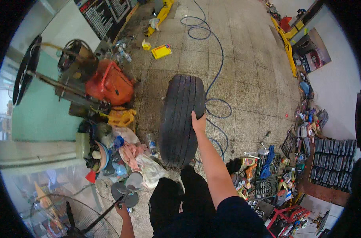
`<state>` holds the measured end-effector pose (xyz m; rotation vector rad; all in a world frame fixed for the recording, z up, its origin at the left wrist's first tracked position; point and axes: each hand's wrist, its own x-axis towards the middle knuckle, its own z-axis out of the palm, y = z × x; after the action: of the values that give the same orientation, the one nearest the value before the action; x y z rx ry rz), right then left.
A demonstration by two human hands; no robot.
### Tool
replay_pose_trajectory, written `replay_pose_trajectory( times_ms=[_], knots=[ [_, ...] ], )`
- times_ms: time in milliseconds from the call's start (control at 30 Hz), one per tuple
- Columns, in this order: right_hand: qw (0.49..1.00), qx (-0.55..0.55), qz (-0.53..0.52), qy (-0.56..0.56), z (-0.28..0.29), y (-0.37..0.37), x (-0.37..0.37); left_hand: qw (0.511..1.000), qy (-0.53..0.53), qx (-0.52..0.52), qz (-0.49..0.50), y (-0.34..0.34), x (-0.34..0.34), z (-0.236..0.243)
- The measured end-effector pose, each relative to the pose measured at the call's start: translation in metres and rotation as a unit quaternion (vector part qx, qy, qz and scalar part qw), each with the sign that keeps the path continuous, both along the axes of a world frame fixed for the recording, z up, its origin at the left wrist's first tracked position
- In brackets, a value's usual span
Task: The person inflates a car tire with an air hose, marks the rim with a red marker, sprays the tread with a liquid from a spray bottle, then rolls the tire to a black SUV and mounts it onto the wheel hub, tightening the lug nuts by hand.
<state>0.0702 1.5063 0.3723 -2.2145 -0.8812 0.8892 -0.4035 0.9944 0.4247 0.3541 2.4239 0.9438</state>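
Observation:
My right hand (198,123) grips the side of an upright black tyre (176,135), which stands in front of me with its grooved tread facing up toward the camera. At the lower left, my left hand (122,211) has its fingers curled round the dark pole (106,214) of a standing fan. The fan's wire cage and blades are partly cut off at the bottom edge, and its grey round base (121,190) shows beside my legs. Just left of the tyre lie a plastic bottle (150,142) and a pile of rags and bags (135,152).
A red-orange machine (115,89) and yellow plastic parts (121,117) stand at left. A blue hose (218,51) loops along the tiled floor (252,99) beyond and beside the tyre. Tool cases (264,186) and clutter line the right, below a yellow lift arm (291,55).

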Motion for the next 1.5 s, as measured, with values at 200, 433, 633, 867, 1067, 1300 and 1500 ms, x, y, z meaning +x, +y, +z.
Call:
replay_pose_trajectory(
  times_ms=[200, 433, 633, 867, 1067, 1300, 1500],
  knots=[
    [0.994, -0.005, -0.034, 0.105, -0.046, -0.026, 0.003, 0.991, 0.078, 0.037, -0.098, 0.182, -0.028, -0.026],
    [0.976, -0.11, -0.176, -0.071, -0.003, 0.225, 0.005, 0.983, 0.017, -0.051, -0.175, 0.435, -0.03, -0.011],
    [0.963, -0.164, -0.204, 0.062, 0.029, 0.428, 0.104, 0.949, 0.003, -0.086, -0.303, 0.646, -0.004, 0.025],
    [0.989, 0.009, -0.147, -0.012, -0.073, 0.407, 0.077, 0.921, -0.041, -0.114, -0.371, 0.873, 0.053, 0.062],
    [0.946, -0.006, -0.275, -0.172, -0.008, 0.693, 0.102, 0.89, 0.135, -0.13, -0.415, 1.012, -0.014, 0.012],
    [0.986, 0.059, -0.129, 0.089, 0.015, 0.836, 0.22, 0.921, 0.063, -0.079, -0.377, 1.194, 0.047, 0.014],
    [0.974, 0.162, -0.147, 0.057, -0.047, 0.906, 0.265, 0.947, 0.036, -0.033, -0.316, 1.367, 0.105, -0.059]
  ],
)
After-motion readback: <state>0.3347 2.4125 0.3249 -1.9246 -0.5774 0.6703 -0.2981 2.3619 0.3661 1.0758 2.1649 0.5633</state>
